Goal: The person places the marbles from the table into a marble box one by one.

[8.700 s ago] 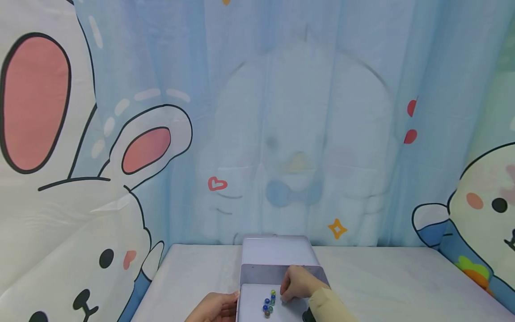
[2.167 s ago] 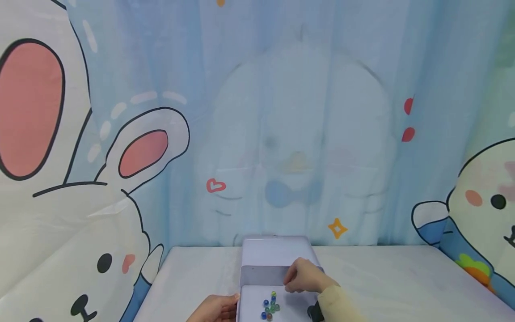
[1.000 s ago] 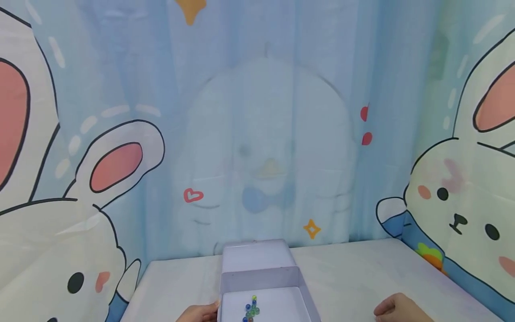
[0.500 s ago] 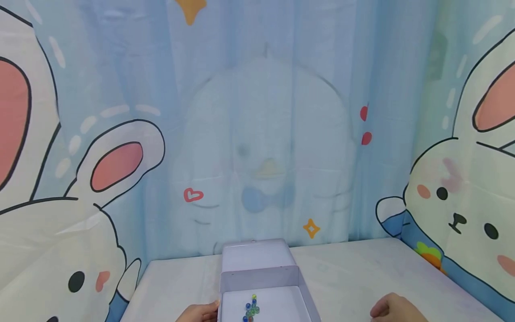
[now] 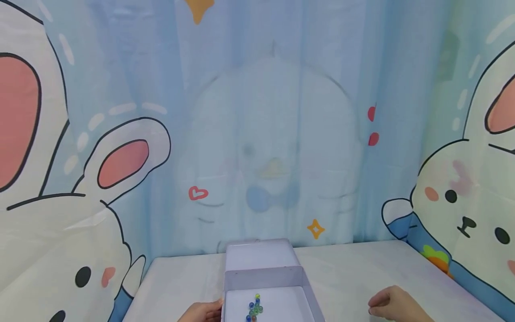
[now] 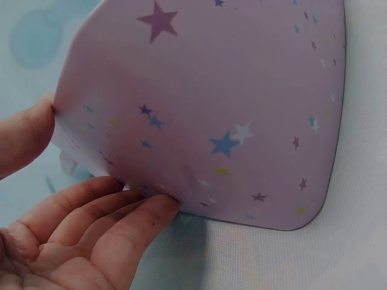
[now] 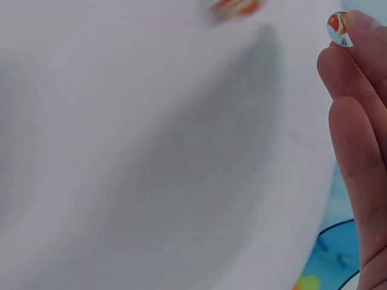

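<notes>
An open pale lilac metal box [image 5: 263,276] stands on the table, its lid [image 5: 259,255] folded back. Several blue, green, yellow-green and brown glass marbles [image 5: 253,309] lie clustered on its floor. My left hand [image 5: 202,311] holds the box's left side; in the left wrist view, its thumb and fingers [image 6: 154,211] grip the star-printed wall [image 6: 205,115] along two edges. Off to the right of the box, my right hand [image 5: 396,304] is just over the table. In the right wrist view, its thumb and forefinger pinch a clear marble [image 7: 339,29] with an orange and white swirl.
A white cloth [image 5: 342,268] covers the table. Behind it hangs a blue curtain [image 5: 334,134] with cartoon rabbits. A blurred orange and white spot [image 7: 236,7] shows at the top of the right wrist view.
From above the box, my right hand has moved right to the table, then lifted slightly. The marble cluster differs from 8.7 s ago. The head view has shifted; my left hand stays at the box.
</notes>
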`<act>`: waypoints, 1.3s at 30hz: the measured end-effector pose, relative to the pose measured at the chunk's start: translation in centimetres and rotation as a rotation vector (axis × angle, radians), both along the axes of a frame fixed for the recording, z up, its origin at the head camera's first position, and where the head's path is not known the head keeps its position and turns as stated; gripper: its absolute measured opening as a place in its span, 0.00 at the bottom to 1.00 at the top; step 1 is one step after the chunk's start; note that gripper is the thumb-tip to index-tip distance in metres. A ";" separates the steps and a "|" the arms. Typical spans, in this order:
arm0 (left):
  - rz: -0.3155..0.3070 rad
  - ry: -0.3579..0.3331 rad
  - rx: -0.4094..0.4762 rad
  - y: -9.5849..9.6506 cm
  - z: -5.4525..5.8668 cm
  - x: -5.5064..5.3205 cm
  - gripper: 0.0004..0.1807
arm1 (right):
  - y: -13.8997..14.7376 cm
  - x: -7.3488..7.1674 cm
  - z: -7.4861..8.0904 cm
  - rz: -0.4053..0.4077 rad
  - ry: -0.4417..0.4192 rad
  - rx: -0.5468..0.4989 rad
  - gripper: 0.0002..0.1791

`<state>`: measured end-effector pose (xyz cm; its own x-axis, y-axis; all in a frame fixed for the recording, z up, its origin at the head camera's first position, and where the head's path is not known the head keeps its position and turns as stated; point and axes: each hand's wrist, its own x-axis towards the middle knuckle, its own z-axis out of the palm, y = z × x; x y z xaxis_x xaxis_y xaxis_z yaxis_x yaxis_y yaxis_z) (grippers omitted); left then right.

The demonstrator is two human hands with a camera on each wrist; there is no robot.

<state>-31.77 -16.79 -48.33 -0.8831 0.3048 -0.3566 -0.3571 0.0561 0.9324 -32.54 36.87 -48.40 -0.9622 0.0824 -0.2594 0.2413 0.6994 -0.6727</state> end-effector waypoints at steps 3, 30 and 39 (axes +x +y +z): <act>0.017 0.011 0.002 0.0 0.1 0.1 0.34 | -2.3 -0.8 2.1 0.034 0.070 0.023 0.16; 0.064 0.060 -0.012 1.9 -0.1 1.0 0.30 | -20.9 -5.0 5.0 0.394 0.310 -0.101 0.06; 0.074 0.068 0.007 2.7 0.0 1.4 0.28 | -23.7 -4.7 3.3 0.449 0.265 -0.105 0.05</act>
<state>-30.33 -14.12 -48.30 -0.9253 0.2401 -0.2934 -0.2961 0.0258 0.9548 -37.27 13.13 -45.11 -0.9303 -0.3665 0.0128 -0.2545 0.6200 -0.7422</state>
